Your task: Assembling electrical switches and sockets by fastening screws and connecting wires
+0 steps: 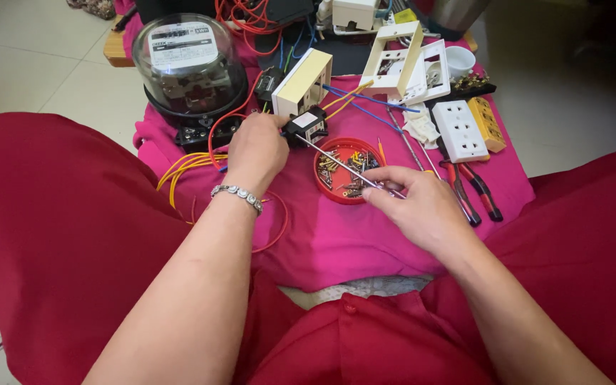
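My left hand point(257, 148), with a silver bracelet on the wrist, grips a small black electrical component point(306, 127) on the pink cloth point(336, 235). My right hand point(415, 203) holds a thin metal screwdriver point(340, 165) whose tip points up-left and touches the black component. The shaft passes over a round red lid point(347, 171) filled with several small screws. A cream wall box point(302, 82) stands just behind the component, with red, yellow and blue wires around it.
A glass-domed electricity meter point(190, 71) sits at the back left. A white frame plate point(395, 60), a white socket point(459, 130), a yellow terminal strip point(488, 122) and red-handled pliers point(473, 191) lie to the right. Red wire point(276, 228) loops by my left wrist.
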